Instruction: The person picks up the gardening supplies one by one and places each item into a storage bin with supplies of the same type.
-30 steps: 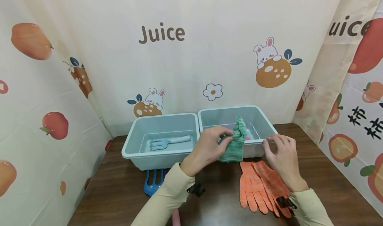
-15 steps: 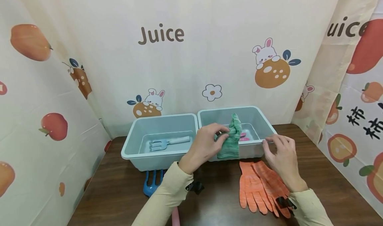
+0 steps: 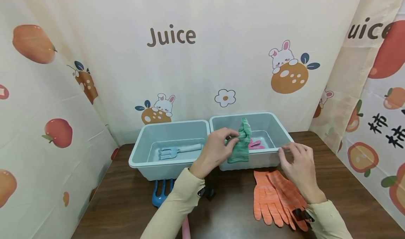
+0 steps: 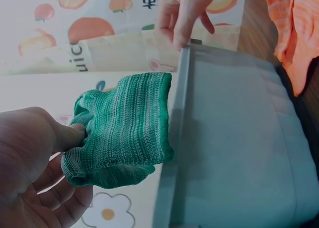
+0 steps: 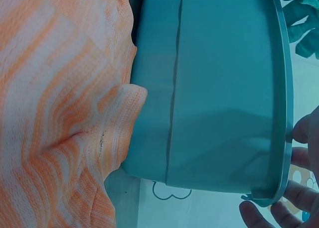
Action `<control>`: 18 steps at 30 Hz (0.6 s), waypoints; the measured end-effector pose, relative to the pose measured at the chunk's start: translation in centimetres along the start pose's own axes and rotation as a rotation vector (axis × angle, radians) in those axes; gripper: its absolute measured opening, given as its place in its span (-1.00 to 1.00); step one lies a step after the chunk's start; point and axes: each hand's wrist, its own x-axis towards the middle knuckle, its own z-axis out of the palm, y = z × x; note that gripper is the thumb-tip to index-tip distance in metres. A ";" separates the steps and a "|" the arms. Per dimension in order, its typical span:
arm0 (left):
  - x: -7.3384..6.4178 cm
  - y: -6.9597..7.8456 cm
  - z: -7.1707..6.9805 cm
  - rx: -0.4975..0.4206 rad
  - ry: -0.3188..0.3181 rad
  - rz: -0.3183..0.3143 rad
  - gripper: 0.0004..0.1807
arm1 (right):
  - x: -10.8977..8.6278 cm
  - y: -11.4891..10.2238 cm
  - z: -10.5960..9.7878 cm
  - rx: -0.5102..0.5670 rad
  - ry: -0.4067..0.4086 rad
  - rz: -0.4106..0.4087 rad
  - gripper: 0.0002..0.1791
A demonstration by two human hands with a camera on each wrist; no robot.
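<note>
My left hand [image 3: 218, 146] pinches a green knitted glove [image 3: 242, 144] between thumb and fingers, over the front rim of the right pale-blue bin [image 3: 269, 155]. In the left wrist view the ribbed cuff of the green glove [image 4: 132, 121] faces the rim. Dangling green glove fingers [image 5: 304, 21] show in the right wrist view. At the bin's front right corner my right hand [image 3: 299, 161] grips the rim, thumb outside it. Inside that bin lies something pink with finger-like ends [image 3: 255, 144], partly hidden behind the green glove.
A pair of orange gloves [image 3: 269, 195] lies before the right bin. The left bin [image 3: 171, 164] holds a blue-and-white hand fork [image 3: 169, 153]. Near my left sleeve are a blue fork head [image 3: 159, 196] and a pink handle [image 3: 186, 228]. A printed curtain [image 3: 190, 66] stands behind.
My left hand has moved left and slightly up with the green glove, uncovering more of the pink thing in the bin. My right hand has stayed on the rim.
</note>
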 end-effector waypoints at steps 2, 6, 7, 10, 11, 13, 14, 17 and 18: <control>0.0 -0.5 0.2 0.012 -0.005 -0.015 -0.83 | 0.0 0.0 0.0 0.001 0.002 -0.005 -0.88; 0.2 -1.1 0.5 0.023 -0.010 -0.021 -0.82 | -0.1 0.0 0.1 -0.001 -0.006 0.002 -0.88; 0.3 -1.2 0.5 0.020 -0.008 -0.017 -0.83 | -0.1 0.0 0.1 -0.001 -0.008 0.005 -0.88; 0.8 -1.2 0.5 0.009 -0.005 -0.011 -0.83 | -0.1 0.1 0.1 -0.003 -0.010 0.010 -0.87; 0.9 -1.2 0.4 0.003 -0.005 -0.012 -0.83 | -0.1 0.1 0.1 -0.003 -0.011 0.009 -0.87; 1.2 -1.1 0.4 -0.010 -0.010 -0.019 -0.83 | -0.1 0.2 0.0 -0.006 -0.012 0.004 -0.87; 1.3 -1.1 0.3 -0.014 -0.014 -0.025 -0.83 | -0.1 0.2 0.0 -0.009 -0.012 0.001 -0.87; 1.7 -1.0 0.3 -0.026 -0.024 -0.037 -0.82 | -0.1 0.3 0.0 -0.011 -0.013 0.001 -0.86; 1.8 -0.9 0.3 -0.027 -0.025 -0.041 -0.82 | -0.1 0.3 0.0 -0.011 -0.014 0.003 -0.86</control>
